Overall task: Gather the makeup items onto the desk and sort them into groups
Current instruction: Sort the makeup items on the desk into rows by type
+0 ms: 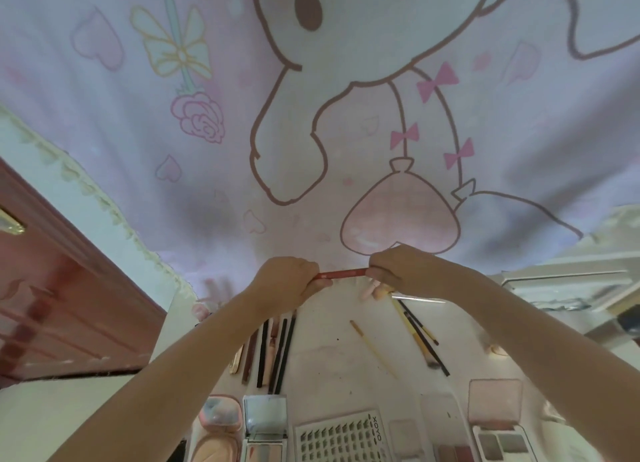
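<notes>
bare tabletop point(322, 354) lay between the pencil row point(273, 351) and brushes point(420, 337); palettes point(498, 430) crowded the near edge.

It looked like a home bedroom: a pink cartoon-rabbit curtain point(346, 115) with bows and hearts hung behind a white counter point(329, 340), beside a reddish wooden door point(52, 288), with makeup palettes point(498, 423) laid out.

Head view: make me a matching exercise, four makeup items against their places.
Things:
1. red pencil
2. lash tray
3. dark pencils
4. open palette

Places:
A. bottom right of the desk
B. held between both hands
C. in a row below the left hand
D. bottom centre of the desk

Pairs: 1-B, 2-D, 3-C, 4-A. The right hand pinches one end.
</notes>
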### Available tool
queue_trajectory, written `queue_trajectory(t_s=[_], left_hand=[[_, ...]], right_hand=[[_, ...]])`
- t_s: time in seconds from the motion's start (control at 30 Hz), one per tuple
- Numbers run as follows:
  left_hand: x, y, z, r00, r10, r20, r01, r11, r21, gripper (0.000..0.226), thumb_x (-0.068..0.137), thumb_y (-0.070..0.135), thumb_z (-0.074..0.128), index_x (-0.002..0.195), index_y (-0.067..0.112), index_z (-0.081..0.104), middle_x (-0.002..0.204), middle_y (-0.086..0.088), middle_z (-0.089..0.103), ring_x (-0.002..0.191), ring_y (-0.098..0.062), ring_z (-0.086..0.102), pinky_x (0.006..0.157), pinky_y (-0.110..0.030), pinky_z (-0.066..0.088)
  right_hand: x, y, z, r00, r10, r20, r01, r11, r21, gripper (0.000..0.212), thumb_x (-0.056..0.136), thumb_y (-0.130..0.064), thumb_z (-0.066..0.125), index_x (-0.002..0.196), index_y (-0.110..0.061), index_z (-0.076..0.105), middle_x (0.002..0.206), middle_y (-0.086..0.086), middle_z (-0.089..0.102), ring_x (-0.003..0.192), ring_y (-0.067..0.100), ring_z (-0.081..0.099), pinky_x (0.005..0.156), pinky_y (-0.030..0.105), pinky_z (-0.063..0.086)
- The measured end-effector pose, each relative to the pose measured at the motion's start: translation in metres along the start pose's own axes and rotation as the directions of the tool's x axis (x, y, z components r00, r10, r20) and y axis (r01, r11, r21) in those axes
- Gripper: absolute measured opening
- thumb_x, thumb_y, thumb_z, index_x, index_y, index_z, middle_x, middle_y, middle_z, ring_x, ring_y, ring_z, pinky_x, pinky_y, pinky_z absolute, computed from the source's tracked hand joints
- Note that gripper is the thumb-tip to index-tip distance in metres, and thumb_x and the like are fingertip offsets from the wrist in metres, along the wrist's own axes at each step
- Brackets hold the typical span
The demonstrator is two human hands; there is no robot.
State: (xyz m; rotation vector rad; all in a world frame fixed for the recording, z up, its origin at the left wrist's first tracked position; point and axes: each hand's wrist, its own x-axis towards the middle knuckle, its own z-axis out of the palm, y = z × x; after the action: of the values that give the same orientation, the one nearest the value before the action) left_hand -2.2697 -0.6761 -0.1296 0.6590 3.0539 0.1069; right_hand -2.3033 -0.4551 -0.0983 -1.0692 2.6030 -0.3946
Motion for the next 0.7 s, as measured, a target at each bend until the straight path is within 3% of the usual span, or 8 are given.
queue_trajectory(t_s=[0.1,0.23,0.3,0.4,0.5,0.57,0.7], left_hand=[[0.001,-0.004,-0.008,1.0,-0.008,0.013,0.008,1.0,0.018,0.043,0.094,0.047,0.03,0.087,0.012,0.054,0.06,0.012,0.034,0.066,-0.012,0.045,0.068,-0.024,0.04],[0.004,-0.006,-0.015,1.0,0.015,0.021,-0.016,0.999,0.036,0.042,0.094,0.046,0.03,0.089,0.014,0.055,0.069,0.006,0.045,0.064,-0.011,0.044,0.069,-0.023,0.041],[-0.006,-0.026,-0.019,0.992,-0.123,0.04,0.122,0.992,0.037,0.036,0.095,0.045,0.029,0.078,0.018,0.048,0.062,0.01,0.042,0.057,-0.008,0.044,0.067,-0.021,0.043],[-0.029,-0.063,-0.023,0.949,-0.315,0.026,0.311,0.945,0.101,0.038,0.095,0.046,0.025,0.072,0.02,0.04,0.059,0.012,0.036,0.064,-0.01,0.047,0.067,-0.018,0.038],[-0.019,-0.052,-0.021,0.976,-0.217,0.0,0.216,0.975,0.055,0.034,0.094,0.046,0.028,0.072,0.023,0.039,0.059,0.014,0.035,0.064,-0.009,0.047,0.068,-0.017,0.039],[-0.004,-0.033,-0.02,0.99,-0.141,-0.026,0.142,0.989,0.031,0.035,0.094,0.046,0.029,0.063,0.03,0.031,0.059,0.014,0.035,0.06,-0.007,0.045,0.067,-0.018,0.041],[-0.009,-0.031,-0.011,0.985,-0.171,-0.012,0.172,0.985,0.035,0.038,0.095,0.045,0.029,0.06,0.031,0.024,0.059,0.013,0.034,0.054,-0.003,0.038,0.061,-0.016,0.034]], right_hand=[[-0.001,0.0,-0.004,0.999,0.007,-0.035,-0.007,1.0,0.009,0.028,0.097,-0.031,0.033,0.074,-0.018,0.044,0.075,0.005,0.059,0.062,0.012,0.053,0.067,0.026,0.041],[0.0,-0.005,-0.001,0.999,-0.022,-0.041,0.022,1.0,-0.019,0.027,0.096,-0.028,0.037,0.07,-0.026,0.042,0.065,-0.011,0.045,0.058,0.007,0.048,0.059,0.018,0.035],[-0.012,0.01,-0.013,0.993,0.062,-0.098,-0.069,0.995,-0.071,0.024,0.096,-0.022,0.04,0.073,-0.023,0.047,0.068,-0.011,0.043,0.066,0.013,0.046,0.06,0.017,0.029],[-0.032,0.043,-0.035,0.924,0.257,-0.282,-0.249,0.966,0.064,0.029,0.097,-0.019,0.035,0.071,-0.01,0.046,0.066,0.003,0.049,0.07,0.024,0.049,0.057,0.018,0.028],[-0.014,0.03,-0.031,0.957,0.176,-0.232,-0.175,0.984,0.027,0.025,0.096,-0.021,0.037,0.081,-0.006,0.049,0.07,0.0,0.05,0.072,0.021,0.047,0.061,0.019,0.03],[0.004,0.017,-0.022,0.969,0.089,-0.229,-0.083,0.996,0.037,0.025,0.096,-0.019,0.038,0.093,-0.002,0.055,0.083,0.008,0.058,0.08,0.024,0.053,0.069,0.02,0.033],[0.009,0.015,-0.019,0.957,0.065,-0.283,-0.045,0.996,0.076,0.024,0.095,-0.014,0.04,0.104,-0.001,0.057,0.1,0.014,0.062,0.089,0.024,0.056,0.075,0.016,0.034]])
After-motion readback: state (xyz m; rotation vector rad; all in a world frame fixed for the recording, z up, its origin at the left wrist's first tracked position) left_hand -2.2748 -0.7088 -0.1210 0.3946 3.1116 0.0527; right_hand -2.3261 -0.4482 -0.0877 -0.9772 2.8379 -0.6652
